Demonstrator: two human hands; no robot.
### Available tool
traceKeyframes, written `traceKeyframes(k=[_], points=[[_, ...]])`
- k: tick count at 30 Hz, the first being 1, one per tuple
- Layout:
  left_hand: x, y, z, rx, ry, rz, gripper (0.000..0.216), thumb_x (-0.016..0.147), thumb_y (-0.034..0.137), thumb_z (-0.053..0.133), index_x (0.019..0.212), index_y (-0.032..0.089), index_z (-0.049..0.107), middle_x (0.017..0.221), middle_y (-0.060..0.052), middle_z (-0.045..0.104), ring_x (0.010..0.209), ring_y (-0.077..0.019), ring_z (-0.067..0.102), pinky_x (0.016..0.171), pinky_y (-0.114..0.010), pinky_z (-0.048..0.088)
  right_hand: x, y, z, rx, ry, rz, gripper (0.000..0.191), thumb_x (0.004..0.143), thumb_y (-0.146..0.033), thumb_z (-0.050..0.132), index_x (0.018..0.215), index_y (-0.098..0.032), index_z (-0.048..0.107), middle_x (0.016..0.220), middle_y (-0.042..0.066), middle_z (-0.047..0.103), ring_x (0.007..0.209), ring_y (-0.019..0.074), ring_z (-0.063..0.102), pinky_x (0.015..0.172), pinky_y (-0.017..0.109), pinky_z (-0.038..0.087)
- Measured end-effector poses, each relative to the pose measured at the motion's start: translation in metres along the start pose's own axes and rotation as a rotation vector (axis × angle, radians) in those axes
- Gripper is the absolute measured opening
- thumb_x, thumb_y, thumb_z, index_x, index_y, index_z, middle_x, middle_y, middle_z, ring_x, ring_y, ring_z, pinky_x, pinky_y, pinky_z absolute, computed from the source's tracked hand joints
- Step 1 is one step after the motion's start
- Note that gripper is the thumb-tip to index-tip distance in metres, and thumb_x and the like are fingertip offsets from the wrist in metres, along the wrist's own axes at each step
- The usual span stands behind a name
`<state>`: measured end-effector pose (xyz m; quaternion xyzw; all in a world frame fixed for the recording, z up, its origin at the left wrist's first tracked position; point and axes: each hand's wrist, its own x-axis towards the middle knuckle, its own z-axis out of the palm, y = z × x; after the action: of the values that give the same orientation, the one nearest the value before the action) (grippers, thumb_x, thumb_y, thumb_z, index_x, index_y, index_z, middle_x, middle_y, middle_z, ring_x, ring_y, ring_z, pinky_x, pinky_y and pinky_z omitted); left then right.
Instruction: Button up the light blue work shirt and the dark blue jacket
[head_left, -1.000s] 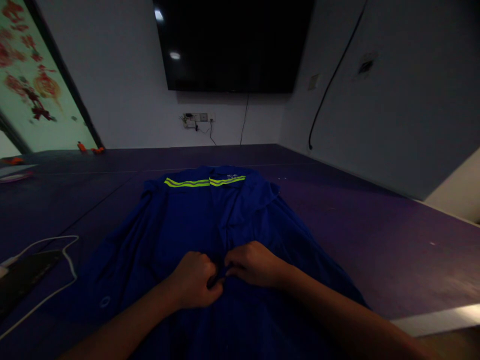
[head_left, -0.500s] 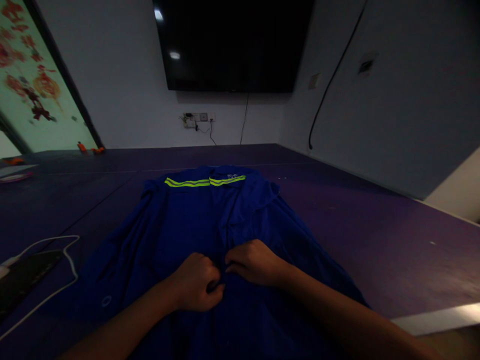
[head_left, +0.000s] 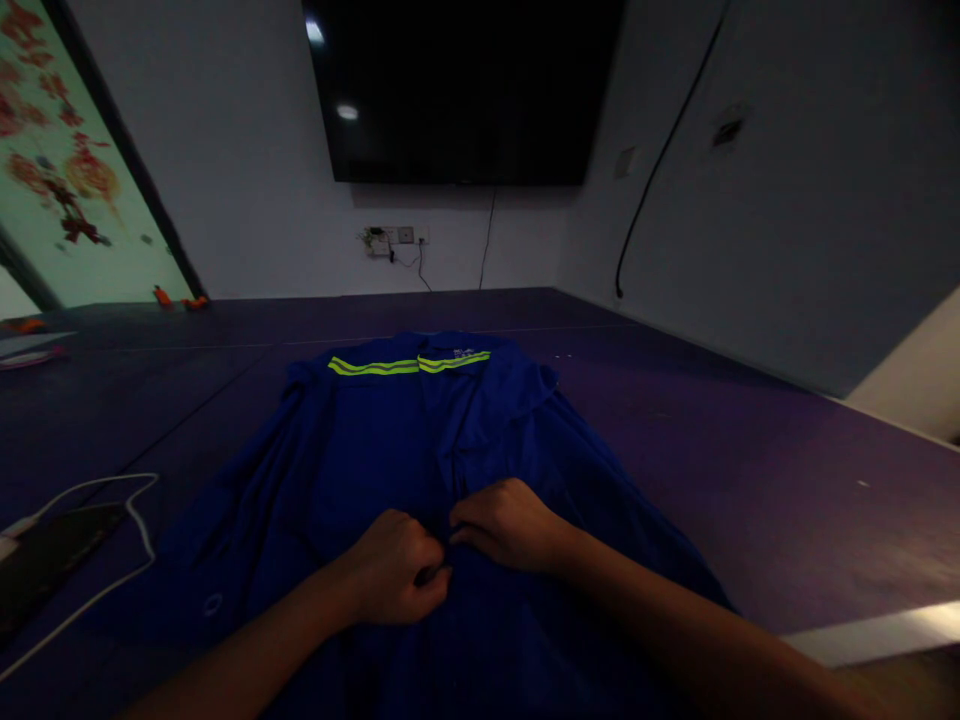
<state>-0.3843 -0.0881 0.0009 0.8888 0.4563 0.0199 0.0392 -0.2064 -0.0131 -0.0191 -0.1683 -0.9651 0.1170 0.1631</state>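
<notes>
A blue jacket [head_left: 367,440] lies spread front side up on the purple surface, its collar away from me. Two yellow-green reflective strips [head_left: 379,367] cross its chest, with small pale lettering above the right one. My left hand [head_left: 401,568] is closed at the front opening, thumb and curled fingers pinching the cloth near the middle. Just beside it, my right hand [head_left: 506,525] is also closed on the jacket's other front edge, knuckles up. Between the two hands the front edges meet. Whatever fastener is under my fingertips is too dark and small to make out.
On the left lies a dark phone [head_left: 60,560] with a white cable [head_left: 139,515] looping toward the sleeve. The purple surface [head_left: 750,480] runs back to the wall, where a large black television [head_left: 465,90] hangs above sockets [head_left: 397,237]. A black cable [head_left: 667,150] hangs at right.
Both hands stay closed at the same place on the jacket front, with hardly any movement. The view has shifted very slightly.
</notes>
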Motion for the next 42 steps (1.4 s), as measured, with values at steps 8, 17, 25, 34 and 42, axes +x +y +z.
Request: traceKeyframes(k=[8, 17, 25, 34, 42], points=[[0.0, 0.0, -0.002, -0.05, -0.008, 0.007, 0.03, 0.076, 0.027, 0.047, 0.049, 0.015, 0.051, 0.045, 0.001, 0.054, 0.042, -0.0075, 0.043, 0.045, -0.022, 0.018, 0.002, -0.003, 0.0, 0.032, 0.006, 0.017, 0.018, 0.086, -0.03, 0.043, 0.086, -0.018, 0.057, 0.077, 0.0, 0.065, 0.068, 0.0104, 0.058, 0.054, 0.021, 0.029], [0.004, -0.013, -0.01, -0.14, -0.058, -0.13, 0.016, 0.07, 0.017, 0.044, 0.054, 0.016, 0.049, 0.056, 0.0, 0.056, 0.055, -0.0113, 0.049, 0.051, -0.023, 0.024, 0.001, -0.005, -0.006, 0.08, -0.009, 0.023, 0.02, 0.074, -0.035, 0.057, 0.086, -0.019, 0.057, 0.067, -0.002, 0.061, 0.057, 0.0091, 0.051, 0.049, 0.021, 0.024], [0.007, -0.013, -0.009, -0.347, -0.055, -0.282, 0.013, 0.069, 0.018, 0.043, 0.061, 0.017, 0.053, 0.059, 0.002, 0.056, 0.056, -0.011, 0.049, 0.054, -0.021, 0.028, 0.002, 0.0, -0.003, 0.096, -0.035, -0.014, 0.018, 0.082, -0.033, 0.052, 0.091, -0.019, 0.057, 0.08, 0.0, 0.064, 0.07, 0.0105, 0.057, 0.056, 0.02, 0.032], [0.011, -0.018, -0.013, -0.606, -0.098, -0.304, 0.017, 0.068, 0.016, 0.039, 0.064, 0.016, 0.056, 0.062, 0.002, 0.056, 0.061, -0.0106, 0.048, 0.056, -0.02, 0.033, 0.002, 0.001, -0.002, 0.082, -0.059, -0.005, 0.019, 0.085, -0.033, 0.047, 0.093, -0.019, 0.056, 0.083, 0.002, 0.065, 0.075, 0.0119, 0.059, 0.06, 0.02, 0.035], [0.011, -0.018, -0.012, -0.67, -0.099, -0.307, 0.017, 0.068, 0.013, 0.039, 0.065, 0.015, 0.055, 0.062, 0.003, 0.054, 0.059, -0.0093, 0.046, 0.055, -0.018, 0.033, 0.003, -0.001, -0.003, 0.045, -0.069, 0.014, 0.018, 0.086, -0.032, 0.046, 0.091, -0.018, 0.057, 0.082, 0.002, 0.065, 0.073, 0.0117, 0.059, 0.058, 0.02, 0.034]])
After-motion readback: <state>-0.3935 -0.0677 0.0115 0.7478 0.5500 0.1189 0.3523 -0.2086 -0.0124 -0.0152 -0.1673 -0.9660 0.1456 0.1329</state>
